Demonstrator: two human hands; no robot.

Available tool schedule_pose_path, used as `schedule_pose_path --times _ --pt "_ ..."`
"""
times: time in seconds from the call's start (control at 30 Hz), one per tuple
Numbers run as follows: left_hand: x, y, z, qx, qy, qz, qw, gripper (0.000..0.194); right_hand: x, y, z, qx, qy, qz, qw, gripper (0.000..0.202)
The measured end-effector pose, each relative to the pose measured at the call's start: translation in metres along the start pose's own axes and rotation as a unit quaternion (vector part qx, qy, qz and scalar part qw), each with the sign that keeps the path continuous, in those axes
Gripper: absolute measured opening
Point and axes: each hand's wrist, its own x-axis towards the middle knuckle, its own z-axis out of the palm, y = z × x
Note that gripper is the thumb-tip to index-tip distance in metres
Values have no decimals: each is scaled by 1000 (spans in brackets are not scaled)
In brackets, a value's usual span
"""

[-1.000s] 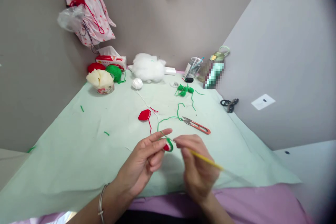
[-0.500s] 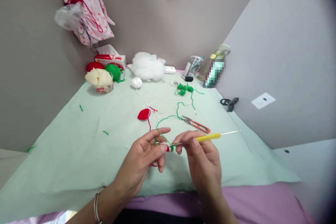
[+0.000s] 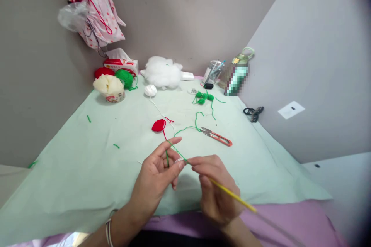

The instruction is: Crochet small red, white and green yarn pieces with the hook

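My left hand (image 3: 159, 168) pinches a small crochet piece (image 3: 179, 159), of which a white edge shows; the fingers cover most of it. Green yarn (image 3: 176, 148) runs over my raised left index finger and down to the piece. A yellow-handled crochet hook (image 3: 232, 194) is gripped in my right hand (image 3: 217, 185), its handle slanting down to the right. The hook's tip is at the piece, largely hidden by my fingers. Beyond my left hand lies a small red yarn ball (image 3: 158, 125), its strand leading toward that hand.
Orange-handled thread snips (image 3: 217, 136) lie beyond my right hand. Further back are green yarn bundles (image 3: 204, 97), a white yarn ball (image 3: 150, 90), white stuffing (image 3: 164, 72), a tub (image 3: 111, 94), a tissue box (image 3: 121, 65), a glass (image 3: 213, 74), a bottle (image 3: 237, 77) and a hair clip (image 3: 254, 114).
My right hand has turned, swinging the hook's handle from nearly level to slanting down toward me. The piece has tilted, so its red and green parts no longer show. My left index finger has lowered slightly.
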Motion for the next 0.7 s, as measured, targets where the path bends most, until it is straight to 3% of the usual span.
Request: schedule_pose_path --times 0.07,0.13,0.33,0.43,0.53,0.63,0.7 --pt "1 0 -1 -7 -9 3 1000 54 0 0 -1 39 11 41 998 28" --pt "0 0 -2 -5 -6 8 1000 52 1 0 -2 48 8 40 998 27" --pt "-2 -2 2 -13 -3 4 1000 56 -5 8 6 -75 -18 -61 995 30" --pt "0 -2 0 -81 -42 -66 994 60 -11 11 8 -149 5 -100 984 33" --pt "4 2 -4 -150 -62 -130 978 52 -7 7 5 -61 36 8 997 29" --pt "5 4 -5 -151 -54 -102 982 44 3 0 3 110 70 151 980 24" --pt "4 4 -3 -124 -51 -77 988 44 7 -1 5 161 67 183 968 22"
